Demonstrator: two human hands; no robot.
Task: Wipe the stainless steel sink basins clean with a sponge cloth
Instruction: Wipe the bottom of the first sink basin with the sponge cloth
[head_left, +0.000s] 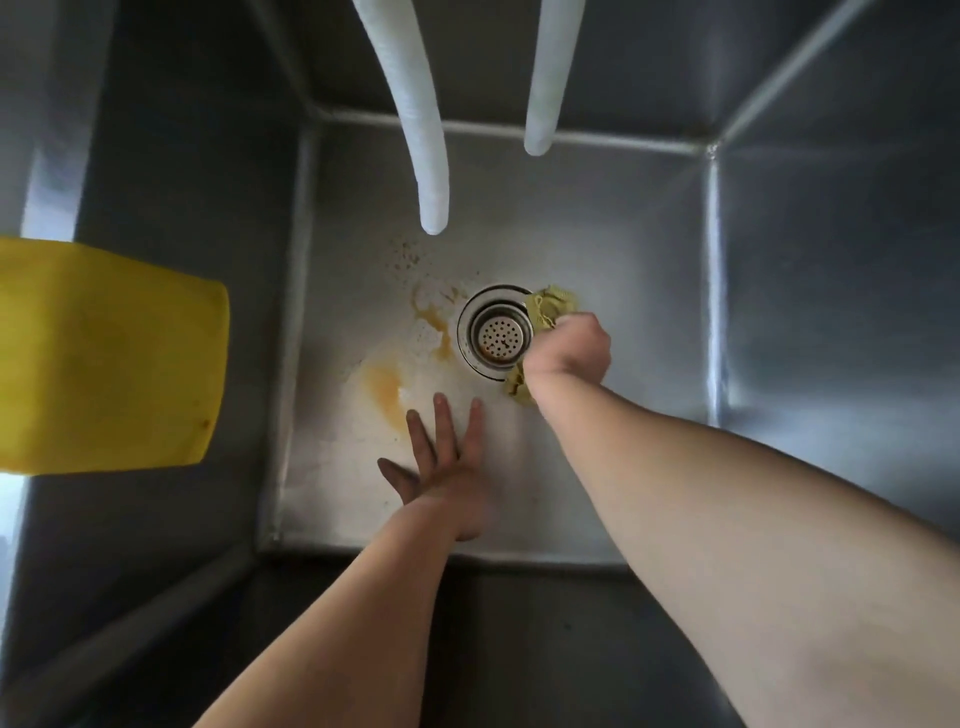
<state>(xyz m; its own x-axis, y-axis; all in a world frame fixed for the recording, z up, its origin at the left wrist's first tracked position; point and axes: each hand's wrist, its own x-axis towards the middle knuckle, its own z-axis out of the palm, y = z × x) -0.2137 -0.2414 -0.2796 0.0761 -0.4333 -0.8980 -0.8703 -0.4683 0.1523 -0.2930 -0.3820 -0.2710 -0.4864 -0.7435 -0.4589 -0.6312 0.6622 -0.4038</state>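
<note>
Right hand gripped the sponge cloth right of the drain, left hand flat and empty; risk: orange stains left of the drain missed.

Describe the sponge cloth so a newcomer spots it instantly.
Look at the steel sink basin floor and find the round drain strainer at its centre. Bunched against the strainer's right edge, gripped by the right hand, is the sponge cloth, the only yellow-green crumpled fabric there.
</note>
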